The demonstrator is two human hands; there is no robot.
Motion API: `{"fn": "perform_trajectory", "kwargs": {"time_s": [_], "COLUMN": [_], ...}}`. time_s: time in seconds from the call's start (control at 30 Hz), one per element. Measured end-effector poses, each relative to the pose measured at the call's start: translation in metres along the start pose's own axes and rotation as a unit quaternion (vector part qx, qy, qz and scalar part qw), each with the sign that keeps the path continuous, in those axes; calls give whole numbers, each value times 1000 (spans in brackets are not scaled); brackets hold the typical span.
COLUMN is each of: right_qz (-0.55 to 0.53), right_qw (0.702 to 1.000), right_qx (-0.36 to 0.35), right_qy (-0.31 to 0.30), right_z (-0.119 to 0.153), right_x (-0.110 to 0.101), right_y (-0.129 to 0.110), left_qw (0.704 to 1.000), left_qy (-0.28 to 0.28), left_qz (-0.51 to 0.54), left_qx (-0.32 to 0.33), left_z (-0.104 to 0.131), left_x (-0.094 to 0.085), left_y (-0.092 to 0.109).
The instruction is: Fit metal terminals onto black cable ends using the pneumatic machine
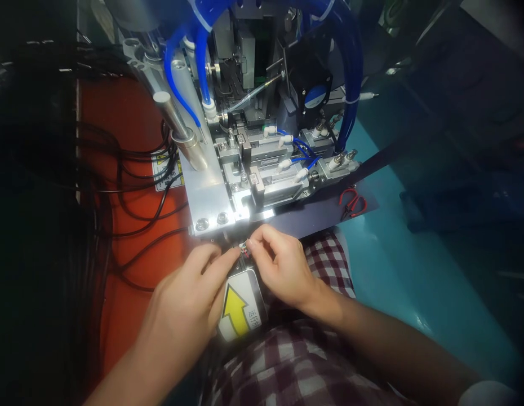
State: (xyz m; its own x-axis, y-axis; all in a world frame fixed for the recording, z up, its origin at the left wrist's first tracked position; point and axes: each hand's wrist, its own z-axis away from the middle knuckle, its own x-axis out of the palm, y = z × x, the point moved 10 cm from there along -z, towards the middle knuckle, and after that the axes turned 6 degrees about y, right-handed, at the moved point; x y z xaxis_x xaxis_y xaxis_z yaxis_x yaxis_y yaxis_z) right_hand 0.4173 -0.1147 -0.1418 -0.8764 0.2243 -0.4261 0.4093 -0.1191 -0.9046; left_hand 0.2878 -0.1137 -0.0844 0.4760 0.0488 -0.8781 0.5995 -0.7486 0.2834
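Between my two hands is a tiny part with coloured wires (244,249), too small to make out in detail. My left hand (190,296) has its thumb and index finger closed at the part's left side. From the right, my right hand (281,264) pinches the part between thumb and index fingertip. Both hands are just in front of the machine's metal plate (207,208). Below the fingertips lies a white label with a yellow arrow (236,310).
Ahead stands a machine with metal cylinders (279,180) and thick blue tubes (350,73). Red-handled pliers (350,204) lie on the dark strip at right. Black cables (131,208) run over the orange surface (131,248) at left. A checked garment (287,366) is below.
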Motion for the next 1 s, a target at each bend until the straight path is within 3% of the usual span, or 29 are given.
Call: {"fn": "perform_trajectory", "kwargs": {"time_s": [0.13,0.33,0.4,0.47,0.53,0.6,0.67,0.77,0.83,0.93,1.0], "right_qz": [-130,-12,-93,-198,-245,-198,-86,-1,-79,-219,-243], "right_qw": [983,999,995,971,952,970,995,999,995,958,950], "right_qx": [116,-28,32,122,165,132,51,-3,63,178,191], "right_qy": [-66,9,-16,-61,-79,-46,10,37,8,-53,-53], "right_z": [3,1,1,3,6,5,5,6,6,8,7], "right_x": [16,1,8,21,28,21,7,2,9,27,28], "right_y": [19,-3,8,22,26,23,12,3,13,29,32], "left_qw": [1000,1000,1000,1000,1000,1000,999,999,999,999,999], "left_qy": [-1,2,1,4,1,1,2,3,3,8,2], "left_qz": [3,-12,-11,-12,-14,-21,-30,-36,-35,-37,-37], "left_qx": [8,19,19,14,13,20,30,38,37,36,40], "left_z": [0,-2,-1,-1,0,1,1,0,0,-1,-1], "left_x": [0,0,0,1,2,2,1,1,1,1,2], "left_y": [2,6,5,4,3,4,6,8,9,8,9]}}
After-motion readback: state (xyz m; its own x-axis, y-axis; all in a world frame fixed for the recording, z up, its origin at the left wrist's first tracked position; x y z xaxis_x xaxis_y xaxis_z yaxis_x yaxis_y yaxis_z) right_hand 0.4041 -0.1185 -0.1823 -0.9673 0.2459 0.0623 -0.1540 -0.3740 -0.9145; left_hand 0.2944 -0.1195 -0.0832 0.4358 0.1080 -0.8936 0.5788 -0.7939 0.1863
